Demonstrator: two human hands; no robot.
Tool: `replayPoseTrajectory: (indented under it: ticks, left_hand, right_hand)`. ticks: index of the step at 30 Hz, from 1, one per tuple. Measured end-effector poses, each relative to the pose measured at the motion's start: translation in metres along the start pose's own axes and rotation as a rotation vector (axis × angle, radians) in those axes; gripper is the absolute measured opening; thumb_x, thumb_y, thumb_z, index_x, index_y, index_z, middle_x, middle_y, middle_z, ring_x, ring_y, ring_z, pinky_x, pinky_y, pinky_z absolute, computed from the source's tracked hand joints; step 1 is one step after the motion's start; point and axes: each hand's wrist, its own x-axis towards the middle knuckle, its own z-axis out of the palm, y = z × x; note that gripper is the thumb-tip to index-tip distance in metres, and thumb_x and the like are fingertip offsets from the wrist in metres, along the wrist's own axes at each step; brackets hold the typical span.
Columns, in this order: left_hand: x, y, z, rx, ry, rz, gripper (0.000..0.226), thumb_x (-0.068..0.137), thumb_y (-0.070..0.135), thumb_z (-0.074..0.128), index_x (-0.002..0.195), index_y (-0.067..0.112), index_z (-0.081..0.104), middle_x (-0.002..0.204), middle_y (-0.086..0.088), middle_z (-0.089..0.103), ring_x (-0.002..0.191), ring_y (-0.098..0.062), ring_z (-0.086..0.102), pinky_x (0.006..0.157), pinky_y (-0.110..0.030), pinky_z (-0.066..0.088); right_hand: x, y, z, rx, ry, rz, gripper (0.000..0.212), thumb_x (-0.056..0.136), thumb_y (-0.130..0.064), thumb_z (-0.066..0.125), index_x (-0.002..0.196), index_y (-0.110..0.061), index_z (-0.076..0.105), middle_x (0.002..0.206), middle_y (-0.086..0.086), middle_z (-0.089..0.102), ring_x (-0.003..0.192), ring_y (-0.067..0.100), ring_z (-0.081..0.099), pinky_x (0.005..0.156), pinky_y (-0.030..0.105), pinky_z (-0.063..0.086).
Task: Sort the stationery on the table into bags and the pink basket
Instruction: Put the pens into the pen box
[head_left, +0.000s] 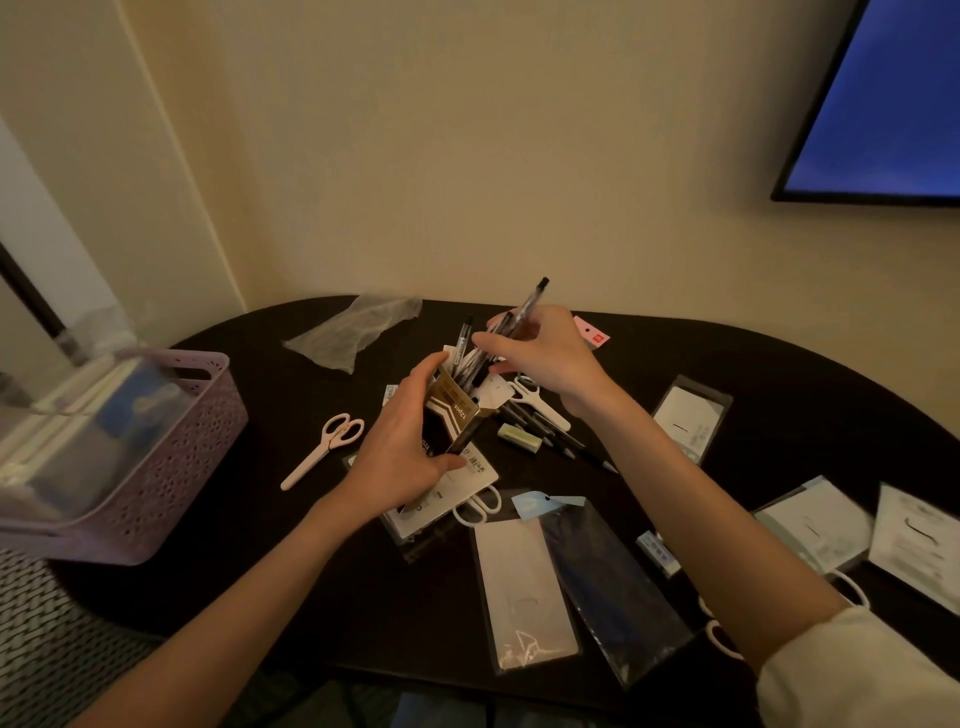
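Head view, left hand (402, 447) grip round pen box (457, 421), right hand (540, 353) grip pinching pens (519, 312), loose scissors (327, 447) beside, pink basket (171, 467) far left

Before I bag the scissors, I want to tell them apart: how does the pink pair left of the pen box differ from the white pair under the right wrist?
The pink scissors lie alone on bare table, fully visible; the white scissors sit among loose pens, partly hidden by the right hand. The pink scissors' handles point to the far side; the white scissors' handles point left, toward the pen box. Both lie flat, blades closed.
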Motion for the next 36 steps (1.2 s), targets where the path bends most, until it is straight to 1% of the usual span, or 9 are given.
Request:
replayPoseTrajectory:
  ticks: [2, 5, 7, 12, 17, 22, 28, 32, 36]
  left_hand:
    - [0.0002, 0.0006, -0.0005, 0.004, 0.012, -0.001, 0.113, 0.065, 0.013, 0.086, 0.147, 0.037, 0.012, 0.150, 0.004, 0.033, 0.138, -0.014, 0.034, 0.111, -0.040, 0.037]
    - [-0.0001, 0.0010, -0.0021, 0.011, 0.023, -0.002, 0.113, 0.065, 0.013, 0.086, 0.147, 0.038, 0.012, 0.150, 0.005, 0.033, 0.137, -0.013, 0.034, 0.110, -0.039, 0.037]
    - [-0.0005, 0.0003, -0.0029, 0.015, 0.023, 0.000, 0.113, 0.065, 0.013, 0.086, 0.148, 0.037, 0.012, 0.150, 0.005, 0.033, 0.137, -0.012, 0.033, 0.111, -0.039, 0.037]
    - [-0.0017, -0.0009, -0.0033, 0.027, 0.024, 0.005, 0.113, 0.065, 0.013, 0.086, 0.147, 0.037, 0.013, 0.149, 0.006, 0.033, 0.137, -0.012, 0.034, 0.111, -0.042, 0.037]
    - [-0.0024, 0.0001, -0.0038, 0.033, 0.024, 0.006, 0.113, 0.065, 0.012, 0.086, 0.147, 0.037, 0.013, 0.149, 0.005, 0.033, 0.137, -0.014, 0.034, 0.110, -0.041, 0.038]
    - [-0.0006, 0.0013, -0.0037, 0.039, 0.022, 0.010, 0.113, 0.065, 0.013, 0.086, 0.147, 0.039, 0.012, 0.148, 0.004, 0.034, 0.137, -0.014, 0.034, 0.109, -0.041, 0.039]
    - [-0.0012, 0.0021, -0.0039, 0.032, 0.029, 0.034, 0.113, 0.064, 0.013, 0.087, 0.146, 0.040, 0.013, 0.147, 0.005, 0.035, 0.136, -0.014, 0.035, 0.108, -0.045, 0.040]
    - [-0.0004, 0.0003, -0.0038, 0.034, 0.027, 0.039, 0.114, 0.063, 0.013, 0.087, 0.146, 0.040, 0.014, 0.147, 0.005, 0.035, 0.136, -0.014, 0.036, 0.108, -0.045, 0.041]
    - [-0.0021, 0.0000, -0.0030, 0.022, 0.018, 0.054, 0.114, 0.063, 0.013, 0.087, 0.146, 0.039, 0.014, 0.148, 0.006, 0.034, 0.136, -0.014, 0.036, 0.107, -0.046, 0.041]
  right_hand:
    - [0.0009, 0.0018, 0.0004, -0.097, 0.011, -0.003, 0.005, 0.089, -0.025, 0.066, 0.086, -0.020, 0.065, 0.091, 0.005, 0.069, 0.074, 0.006, 0.063, 0.071, 0.023, 0.053]
    - [0.0008, 0.0030, 0.0008, -0.113, -0.002, -0.010, 0.011, 0.091, -0.026, 0.063, 0.086, -0.018, 0.067, 0.077, 0.000, 0.065, 0.063, 0.002, 0.056, 0.058, 0.015, 0.047]
    - [-0.0004, 0.0033, 0.0014, -0.089, -0.012, -0.025, 0.010, 0.091, -0.022, 0.064, 0.090, -0.014, 0.069, 0.076, 0.001, 0.066, 0.059, 0.002, 0.057, 0.056, 0.011, 0.048]
    - [-0.0006, 0.0044, -0.0006, -0.094, -0.042, -0.043, 0.013, 0.088, -0.017, 0.067, 0.096, -0.008, 0.071, 0.088, 0.012, 0.070, 0.066, 0.008, 0.062, 0.060, 0.015, 0.053]
    - [-0.0011, 0.0029, -0.0035, -0.122, -0.051, -0.051, 0.011, 0.089, -0.020, 0.066, 0.092, -0.011, 0.071, 0.085, 0.013, 0.070, 0.064, 0.005, 0.061, 0.062, 0.016, 0.051]
    - [-0.0012, 0.0019, -0.0029, -0.222, -0.053, -0.095, 0.015, 0.085, -0.024, 0.070, 0.094, -0.011, 0.072, 0.084, 0.002, 0.070, 0.072, 0.005, 0.062, 0.063, 0.018, 0.048]
    - [-0.0028, 0.0046, -0.0017, -0.198, -0.074, -0.080, 0.011, 0.083, -0.025, 0.072, 0.089, -0.015, 0.073, 0.083, 0.003, 0.070, 0.071, 0.004, 0.059, 0.063, 0.017, 0.045]
    - [-0.0036, 0.0008, -0.0020, -0.263, -0.121, -0.112, 0.015, 0.085, -0.022, 0.071, 0.093, -0.010, 0.074, 0.086, 0.006, 0.070, 0.075, 0.011, 0.061, 0.065, 0.019, 0.046]
    - [-0.0029, -0.0030, -0.0052, -0.331, -0.196, -0.161, 0.018, 0.083, -0.020, 0.072, 0.097, -0.009, 0.075, 0.088, 0.007, 0.071, 0.077, 0.014, 0.062, 0.059, 0.012, 0.044]
